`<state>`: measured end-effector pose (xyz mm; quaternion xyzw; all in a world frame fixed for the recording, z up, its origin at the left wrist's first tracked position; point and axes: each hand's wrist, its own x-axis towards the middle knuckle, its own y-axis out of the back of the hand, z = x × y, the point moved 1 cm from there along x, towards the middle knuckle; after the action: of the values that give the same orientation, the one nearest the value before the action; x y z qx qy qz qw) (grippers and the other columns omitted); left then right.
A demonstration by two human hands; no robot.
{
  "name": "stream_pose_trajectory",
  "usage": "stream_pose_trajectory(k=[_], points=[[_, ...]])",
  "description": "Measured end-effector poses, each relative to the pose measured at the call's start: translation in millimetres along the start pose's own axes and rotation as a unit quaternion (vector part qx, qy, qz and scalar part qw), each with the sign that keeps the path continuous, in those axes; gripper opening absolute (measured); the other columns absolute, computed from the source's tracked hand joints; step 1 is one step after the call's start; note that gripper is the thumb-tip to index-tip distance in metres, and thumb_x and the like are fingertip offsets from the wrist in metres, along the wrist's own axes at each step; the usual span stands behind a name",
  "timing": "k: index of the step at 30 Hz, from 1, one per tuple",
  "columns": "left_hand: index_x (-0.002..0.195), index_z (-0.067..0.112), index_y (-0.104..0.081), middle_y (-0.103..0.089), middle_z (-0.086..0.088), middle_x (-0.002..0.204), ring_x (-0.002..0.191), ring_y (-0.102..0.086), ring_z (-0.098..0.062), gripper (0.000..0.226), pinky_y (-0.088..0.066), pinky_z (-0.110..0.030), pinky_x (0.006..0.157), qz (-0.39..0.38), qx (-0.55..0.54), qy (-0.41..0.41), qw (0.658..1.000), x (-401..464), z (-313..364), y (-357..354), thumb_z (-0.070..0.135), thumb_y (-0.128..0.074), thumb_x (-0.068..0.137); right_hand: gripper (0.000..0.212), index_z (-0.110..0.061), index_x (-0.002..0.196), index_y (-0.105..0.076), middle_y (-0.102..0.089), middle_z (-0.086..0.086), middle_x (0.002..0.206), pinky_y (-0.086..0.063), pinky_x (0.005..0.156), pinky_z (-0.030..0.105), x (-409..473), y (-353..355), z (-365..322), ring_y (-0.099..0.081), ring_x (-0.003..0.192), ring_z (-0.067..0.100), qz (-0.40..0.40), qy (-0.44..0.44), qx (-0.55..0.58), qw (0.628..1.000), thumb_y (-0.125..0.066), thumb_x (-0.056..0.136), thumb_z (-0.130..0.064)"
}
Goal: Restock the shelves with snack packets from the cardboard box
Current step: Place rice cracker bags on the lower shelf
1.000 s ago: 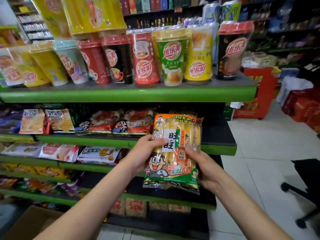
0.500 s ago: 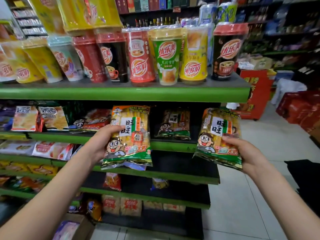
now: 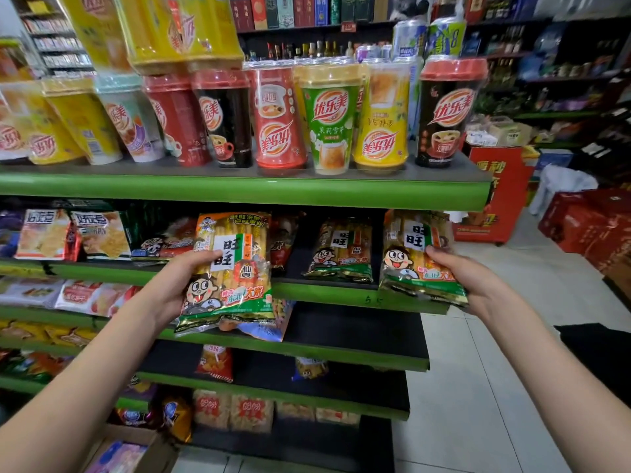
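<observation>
**A packet in each hand, at the second shelf**

My left fingers (image 3: 205,259) pinch one packet (image 3: 228,271) at centre frame; my right hand (image 3: 467,278) grips another packet (image 3: 415,257) at centre right, over the shelf (image 3: 341,293) edge. A third packet (image 3: 341,250) stands between. They look light, crinkly and slippery, contents brittle: best held by the side edges, gently.

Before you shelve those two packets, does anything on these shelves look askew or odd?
Yes. On the top shelf, the red cup and the yellow cup stand upside down, logos inverted, beside the upright green cup. Cups further left lean. No spills or damage visible.
</observation>
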<state>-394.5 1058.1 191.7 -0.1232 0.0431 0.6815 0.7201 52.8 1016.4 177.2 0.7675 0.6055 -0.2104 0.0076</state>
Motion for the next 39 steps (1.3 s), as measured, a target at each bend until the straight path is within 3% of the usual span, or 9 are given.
stream_pose_trajectory(k=[3, 5, 10, 13, 22, 26, 31, 34, 39], points=[[0.102, 0.010, -0.067, -0.076, -0.009, 0.078, 0.059, -0.072, -0.021, 0.027, -0.055, -0.027, 0.046, 0.007, 0.003, -0.005, 1.000, -0.9, 2.0, 0.5, 0.025, -0.072, 0.080, 0.072, -0.005, 0.127, -0.057, -0.066, 0.019, 0.124, -0.043, 0.107, 0.053, 20.5, -6.9, -23.3, -0.060, 0.121, 0.035, 0.034, 0.032, -0.110, 0.993, -0.085, 0.065, -0.030], [0.102, 0.010, -0.067, -0.076, -0.008, 0.076, 0.058, -0.072, -0.020, 0.029, -0.054, -0.025, 0.044, 0.010, 0.008, -0.010, 1.000, -1.8, 4.5, 0.8, 0.027, -0.072, 0.079, 0.088, -0.002, 0.144, -0.041, -0.049, 0.017, 0.146, -0.023, 0.118, 0.050, 36.6, -6.8, -36.1, -0.038, 0.141, 0.034, 0.042, 0.056, -0.191, 0.979, -0.083, 0.072, -0.030], [0.105, 0.007, -0.066, -0.076, -0.012, 0.081, 0.060, -0.072, -0.025, 0.040, -0.056, -0.028, 0.048, 0.012, 0.015, -0.007, 1.000, -6.6, 6.6, 5.6, 0.029, -0.076, 0.073, 0.094, -0.005, 0.153, -0.024, -0.037, 0.018, 0.155, -0.021, 0.119, 0.047, 66.8, -10.4, -39.2, -0.032, 0.144, 0.033, -0.004, 0.038, -0.300, 0.953, -0.076, 0.078, -0.027], [0.105, 0.006, -0.066, -0.075, -0.015, 0.084, 0.063, -0.072, -0.027, 0.041, -0.057, -0.030, 0.051, 0.008, 0.015, -0.003, 1.000, -9.0, 3.4, 12.5, 0.029, -0.075, 0.072, 0.084, -0.006, 0.151, -0.030, -0.031, 0.018, 0.157, -0.018, 0.119, 0.048, 78.3, -22.8, -26.6, -0.024, 0.147, 0.033, -0.010, 0.014, -0.297, 0.955, -0.072, 0.084, -0.034], [0.105, 0.007, -0.064, -0.076, -0.011, 0.077, 0.059, -0.073, -0.023, 0.030, -0.055, -0.027, 0.046, 0.029, 0.017, -0.006, 0.999, -4.4, 0.9, 15.5, 0.025, -0.071, 0.082, 0.083, -0.009, 0.149, -0.035, -0.044, 0.013, 0.150, -0.024, 0.117, 0.045, 100.3, -47.8, 2.6, -0.036, 0.141, 0.030, -0.009, 0.024, -0.267, 0.963, -0.078, 0.081, -0.031], [0.104, 0.006, -0.063, -0.075, -0.011, 0.076, 0.058, -0.072, -0.024, 0.035, -0.056, -0.029, 0.047, 0.013, 0.008, 0.000, 1.000, 1.0, 3.5, 0.7, 0.022, -0.074, 0.075, 0.052, -0.013, 0.125, -0.053, -0.060, 0.014, 0.134, -0.041, 0.096, 0.034, 100.1, -35.1, -0.1, -0.061, 0.103, 0.018, 0.009, 0.051, -0.311, 0.949, -0.078, 0.082, -0.027], [0.108, 0.011, -0.063, -0.076, 0.007, 0.076, 0.059, -0.070, -0.004, 0.029, -0.051, -0.016, 0.047, 0.008, 0.075, -0.021, 0.997, 13.0, 5.2, -25.9, 0.025, -0.071, 0.084, 0.080, -0.013, 0.148, -0.033, -0.049, 0.013, 0.148, -0.039, 0.111, 0.044, 93.6, -18.1, -5.2, -0.050, 0.132, 0.031, 0.068, 0.080, -0.429, 0.897, -0.075, 0.085, -0.039], [0.106, 0.021, -0.066, -0.072, 0.016, 0.082, 0.069, -0.066, 0.006, 0.027, -0.044, -0.015, 0.060, 0.000, 0.122, -0.023, 0.992, 21.1, 7.8, -47.6, 0.035, -0.070, 0.084, 0.085, -0.013, 0.152, -0.026, -0.043, 0.014, 0.153, -0.037, 0.112, 0.042, 88.1, -12.0, -5.8, -0.046, 0.136, 0.034, 0.098, 0.103, -0.433, 0.890, -0.075, 0.086, -0.035], [0.099, 0.024, -0.066, -0.070, 0.021, 0.062, 0.055, -0.064, 0.008, 0.013, -0.044, -0.007, 0.044, -0.036, 0.130, -0.010, 0.991, 35.4, 10.4, -81.3, 0.033, -0.067, 0.088, 0.086, -0.011, 0.153, -0.022, -0.041, 0.016, 0.153, -0.041, 0.111, 0.043, 83.1, -6.1, -3.7, -0.047, 0.134, 0.036, 0.125, 0.102, -0.424, 0.891, -0.074, 0.087, -0.028]])
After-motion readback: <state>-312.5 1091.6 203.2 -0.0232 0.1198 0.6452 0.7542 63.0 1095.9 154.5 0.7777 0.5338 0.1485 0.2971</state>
